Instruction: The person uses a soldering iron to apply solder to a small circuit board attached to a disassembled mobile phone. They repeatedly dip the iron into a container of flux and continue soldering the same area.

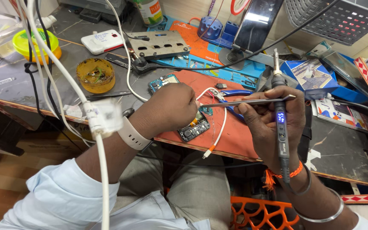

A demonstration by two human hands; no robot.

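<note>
Your right hand [273, 117] has its fingers closed around the tweezers [243, 102] and soldering iron [280, 113]; the tweezers' long axis runs leftward to the circuit board [194, 127] on the worktop [346, 149], under your left hand [167, 108], whose fist is closed, contents hidden.

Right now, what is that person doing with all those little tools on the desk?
A person sits at a cluttered workbench with an opened phone circuit board lying on an orange mat. The left hand rests closed over the board, next to a white cable. The right hand holds a pen-shaped soldering iron with a lit blue display, tip pointing up, and also grips metal tweezers that point toward the board. Blue-handled pliers lie just behind.
</note>
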